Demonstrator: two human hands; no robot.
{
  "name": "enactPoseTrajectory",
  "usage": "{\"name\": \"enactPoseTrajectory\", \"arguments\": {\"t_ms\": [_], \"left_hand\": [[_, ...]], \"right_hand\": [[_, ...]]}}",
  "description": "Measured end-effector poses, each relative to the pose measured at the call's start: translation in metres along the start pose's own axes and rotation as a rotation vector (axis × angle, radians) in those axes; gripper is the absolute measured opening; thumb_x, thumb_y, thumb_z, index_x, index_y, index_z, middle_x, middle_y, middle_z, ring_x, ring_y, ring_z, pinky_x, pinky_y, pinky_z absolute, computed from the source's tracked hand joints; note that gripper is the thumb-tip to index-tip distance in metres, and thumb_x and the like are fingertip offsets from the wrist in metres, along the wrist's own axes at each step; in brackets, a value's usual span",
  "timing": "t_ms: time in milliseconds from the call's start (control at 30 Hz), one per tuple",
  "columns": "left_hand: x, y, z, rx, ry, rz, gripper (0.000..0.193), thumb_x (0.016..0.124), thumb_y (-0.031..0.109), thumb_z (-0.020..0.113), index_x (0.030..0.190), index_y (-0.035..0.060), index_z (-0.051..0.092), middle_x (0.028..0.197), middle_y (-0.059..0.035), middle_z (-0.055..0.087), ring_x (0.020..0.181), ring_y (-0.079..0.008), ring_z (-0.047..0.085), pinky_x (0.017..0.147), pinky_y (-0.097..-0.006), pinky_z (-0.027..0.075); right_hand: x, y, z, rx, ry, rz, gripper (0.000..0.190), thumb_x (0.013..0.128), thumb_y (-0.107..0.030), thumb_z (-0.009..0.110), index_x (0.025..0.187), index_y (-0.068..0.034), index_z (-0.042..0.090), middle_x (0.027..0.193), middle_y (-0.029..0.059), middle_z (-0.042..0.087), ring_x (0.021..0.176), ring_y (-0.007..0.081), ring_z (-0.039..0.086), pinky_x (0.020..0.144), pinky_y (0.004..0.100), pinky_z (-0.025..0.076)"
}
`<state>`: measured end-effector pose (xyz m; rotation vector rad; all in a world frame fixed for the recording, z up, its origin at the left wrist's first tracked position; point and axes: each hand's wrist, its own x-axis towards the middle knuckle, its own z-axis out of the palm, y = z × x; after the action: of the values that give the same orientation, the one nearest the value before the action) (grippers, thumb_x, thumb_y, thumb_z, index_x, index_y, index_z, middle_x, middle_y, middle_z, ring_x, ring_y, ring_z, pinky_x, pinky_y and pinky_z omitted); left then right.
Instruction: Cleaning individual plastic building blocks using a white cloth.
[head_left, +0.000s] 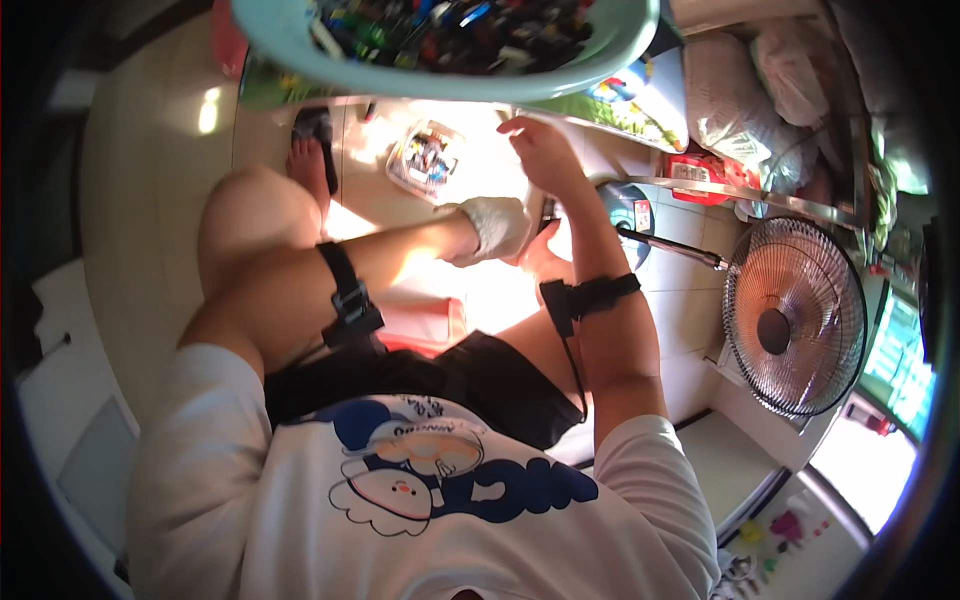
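Observation:
My left hand (495, 229) reaches across my lap. A whitish cloth or mitt covers it, so its fingers are hidden; whether it grips the cloth or wears it cannot be told. My right hand (546, 150) is raised just below the edge of a table (645, 112) with a colourful printed top. Its fingers are loosely bent and apart, and nothing shows in them. Above both hands, a pale blue basin (450, 84) full of small mixed plastic pieces (457, 37) stands on the table. Lower down, left of my right hand, is a small light-coloured container (397, 169) of similar pieces.
A standing fan (795, 319) is at the right, its round base (630, 225) on the tiled floor. Filled plastic bags (724, 97) and a red package (705, 178) occupy a metal-edged rack. A red and pink plastic object (420, 322) shows below my left forearm. Strong sunlight washes out the middle.

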<state>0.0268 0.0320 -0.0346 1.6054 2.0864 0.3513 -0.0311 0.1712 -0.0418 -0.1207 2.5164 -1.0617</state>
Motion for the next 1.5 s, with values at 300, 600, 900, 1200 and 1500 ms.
{"name": "enactPoseTrajectory", "arguments": {"t_ms": [300, 600, 900, 1200, 1500], "left_hand": [[-0.002, 0.005, -0.032, -0.17, -0.128, -0.168, 0.014, 0.057, 0.018, 0.06, 0.064, 0.0066, 0.058, 0.052, -0.0109, 0.055, 0.057, -0.0282, 0.062, 0.056, -0.0405, 0.048], [0.01, 0.007, -0.014, 0.089, -0.031, -0.068, 0.015, 0.059, 0.014, 0.059, 0.072, 0.0067, 0.06, 0.072, -0.0167, 0.063, 0.069, -0.0355, 0.062, 0.07, -0.0419, 0.048], [0.019, 0.008, -0.004, -0.228, -0.01, -0.124, 0.033, 0.059, 0.01, 0.061, 0.092, 0.0066, 0.065, 0.074, -0.0147, 0.063, 0.071, -0.0346, 0.062, 0.069, -0.0407, 0.049], [0.021, 0.016, -0.013, -0.347, 0.103, 0.0, 0.025, 0.069, 0.022, 0.064, 0.089, 0.0064, 0.065, 0.09, -0.0146, 0.063, 0.083, -0.034, 0.061, 0.078, -0.0406, 0.048], [0.007, 0.0, 0.024, 0.2, -0.059, 0.067, 0.021, 0.077, 0.024, 0.064, 0.095, 0.0116, 0.062, 0.095, -0.006, 0.065, 0.088, -0.025, 0.062, 0.077, -0.0378, 0.047]], "right_hand": [[-0.015, -0.035, -0.01, -0.162, -0.221, -0.097, 0.031, 0.086, -0.009, 0.049, 0.113, -0.009, 0.063, 0.087, 0.0114, 0.067, 0.081, 0.0248, 0.063, 0.074, 0.0378, 0.049], [-0.034, -0.03, -0.078, 0.194, -0.178, -0.131, 0.027, 0.085, -0.016, 0.051, 0.101, -0.002, 0.067, 0.083, 0.0095, 0.068, 0.072, 0.0188, 0.065, 0.067, 0.0335, 0.052], [-0.026, -0.023, -0.075, -0.067, 0.882, -0.272, 0.047, 0.072, -0.026, 0.069, 0.115, -0.009, 0.062, 0.102, 0.0129, 0.06, 0.094, 0.031, 0.059, 0.081, 0.0409, 0.051], [0.003, -0.037, -0.051, -0.198, 0.841, -0.252, 0.078, 0.066, -0.025, 0.077, 0.137, -0.016, 0.046, 0.124, 0.0126, 0.053, 0.111, 0.0315, 0.05, 0.095, 0.0445, 0.045], [0.03, -0.045, -0.053, -0.294, 0.885, -0.185, 0.065, 0.069, -0.021, 0.074, 0.129, -0.011, 0.051, 0.111, 0.0153, 0.051, 0.108, 0.034, 0.05, 0.089, 0.0482, 0.05]]}}
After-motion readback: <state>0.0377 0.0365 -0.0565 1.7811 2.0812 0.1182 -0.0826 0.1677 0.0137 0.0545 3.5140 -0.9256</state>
